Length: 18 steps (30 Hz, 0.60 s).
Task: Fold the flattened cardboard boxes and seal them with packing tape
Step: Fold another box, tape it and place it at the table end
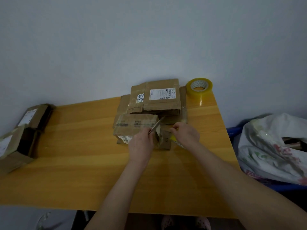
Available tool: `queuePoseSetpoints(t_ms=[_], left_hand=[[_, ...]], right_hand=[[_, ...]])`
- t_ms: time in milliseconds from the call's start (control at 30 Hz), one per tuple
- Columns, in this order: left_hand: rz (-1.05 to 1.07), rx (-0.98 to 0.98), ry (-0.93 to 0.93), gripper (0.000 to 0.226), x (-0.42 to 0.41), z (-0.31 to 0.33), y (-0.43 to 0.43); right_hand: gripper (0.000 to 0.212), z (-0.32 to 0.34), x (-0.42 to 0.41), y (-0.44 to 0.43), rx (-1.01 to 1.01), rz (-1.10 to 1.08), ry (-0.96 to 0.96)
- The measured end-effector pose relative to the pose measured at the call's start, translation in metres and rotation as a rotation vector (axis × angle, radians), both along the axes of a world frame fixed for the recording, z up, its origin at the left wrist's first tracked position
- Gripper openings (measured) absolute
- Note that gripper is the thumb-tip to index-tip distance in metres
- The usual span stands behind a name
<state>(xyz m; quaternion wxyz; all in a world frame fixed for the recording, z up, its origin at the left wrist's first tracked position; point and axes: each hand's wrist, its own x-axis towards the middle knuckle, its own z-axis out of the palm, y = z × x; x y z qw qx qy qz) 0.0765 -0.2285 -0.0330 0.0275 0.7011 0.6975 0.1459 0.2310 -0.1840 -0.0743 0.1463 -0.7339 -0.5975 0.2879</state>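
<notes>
At mid-surface, left hand point(141, 143) grips a thin cutter point(156, 125) over a folded box point(137, 126); right hand point(186, 132) fingers apparently pinch a tape end point(167, 130). Two finished boxes point(34, 117) sit left, while flattened boxes point(156, 97) wait behind.

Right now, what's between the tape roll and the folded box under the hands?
In the head view, the stack of flattened boxes lies between the tape roll and the folded box.
</notes>
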Motion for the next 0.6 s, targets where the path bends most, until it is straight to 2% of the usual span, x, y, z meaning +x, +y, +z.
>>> queuePoseSetpoints(t_ms=[100, 233, 600], left_hand=[[-0.029, -0.064, 0.092, 0.027, 0.006, 0.001, -0.010], [-0.045, -0.091, 0.057, 0.041, 0.011, -0.001, -0.013], [-0.020, -0.181, 0.155, 0.035, 0.017, 0.005, -0.003]], right_hand=[[0.028, 0.000, -0.002, 0.000, -0.006, 0.000, -0.019], [0.029, -0.001, -0.005, -0.001, -0.014, -0.001, -0.034], [0.027, 0.000, -0.003, 0.004, 0.032, 0.007, -0.120]])
